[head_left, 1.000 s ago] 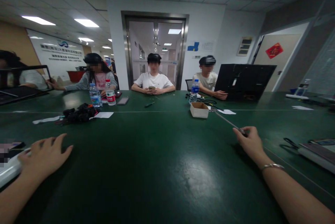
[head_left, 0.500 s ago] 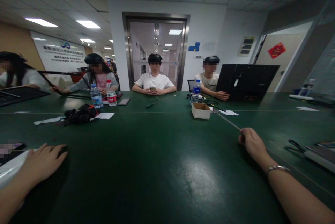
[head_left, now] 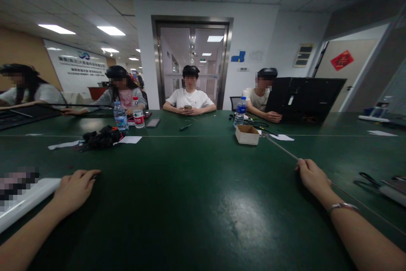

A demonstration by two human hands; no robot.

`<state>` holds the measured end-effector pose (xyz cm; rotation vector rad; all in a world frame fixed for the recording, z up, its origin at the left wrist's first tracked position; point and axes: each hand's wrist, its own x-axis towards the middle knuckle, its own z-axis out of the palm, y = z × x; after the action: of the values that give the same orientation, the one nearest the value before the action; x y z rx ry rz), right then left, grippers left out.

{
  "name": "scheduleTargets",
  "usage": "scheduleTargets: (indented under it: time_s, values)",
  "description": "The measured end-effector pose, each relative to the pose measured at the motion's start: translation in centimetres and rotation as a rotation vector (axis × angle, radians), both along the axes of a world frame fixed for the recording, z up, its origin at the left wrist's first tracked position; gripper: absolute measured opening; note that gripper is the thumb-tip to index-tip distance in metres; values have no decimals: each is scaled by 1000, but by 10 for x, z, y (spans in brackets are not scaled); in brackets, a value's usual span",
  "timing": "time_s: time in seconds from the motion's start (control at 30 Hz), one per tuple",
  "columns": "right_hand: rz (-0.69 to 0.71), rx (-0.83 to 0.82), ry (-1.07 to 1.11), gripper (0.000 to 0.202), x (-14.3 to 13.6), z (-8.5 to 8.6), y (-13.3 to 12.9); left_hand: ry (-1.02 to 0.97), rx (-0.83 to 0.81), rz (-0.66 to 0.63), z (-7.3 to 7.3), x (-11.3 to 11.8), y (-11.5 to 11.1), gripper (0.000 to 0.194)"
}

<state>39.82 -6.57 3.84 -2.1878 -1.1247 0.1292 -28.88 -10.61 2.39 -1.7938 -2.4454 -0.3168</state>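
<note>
My left hand rests on the green table at the left, its fingers curled together. A small dark thing shows at its fingertips, too little of it to name. Beside this wrist lies a white, glossy flat object with a blurred-out item on it. On the right, my right hand is closed, low over the table, with a bracelet on the wrist. A thin pale line runs from near a small open cardboard box to its fingers. Whatever that hand grips is hidden.
Across the table sit several people in black headgear. Water bottles, a black tangled bundle, a screwdriver-like tool and papers lie between us. A large black panel stands far right; a grey device is near right.
My left hand has moved right and slightly forward, away from the white object, with the small dark thing at its fingers. The view has turned slightly left; my right hand stays beside the pale line.
</note>
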Motion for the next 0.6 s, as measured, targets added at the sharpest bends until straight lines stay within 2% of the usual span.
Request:
scheduleTargets:
  time_s: [0.1,0.2,0.33,0.47,0.6]
  values:
    - [3,92,-31,30,1,-2,-4,10,-83,-44,-1,-3,1,41]
    - [18,185,-180,34,1,0,-8,5,-94,-65,-5,-8,4,40]
    - [65,70,-313,36,6,-1,-7,12,-97,-69,-8,-12,6,41]
    - [39,-89,-292,31,18,-8,0,1,-116,-74,-9,-14,6,43]
    - [59,-98,-311,35,19,-11,3,-17,-92,-98,-12,-19,8,41]
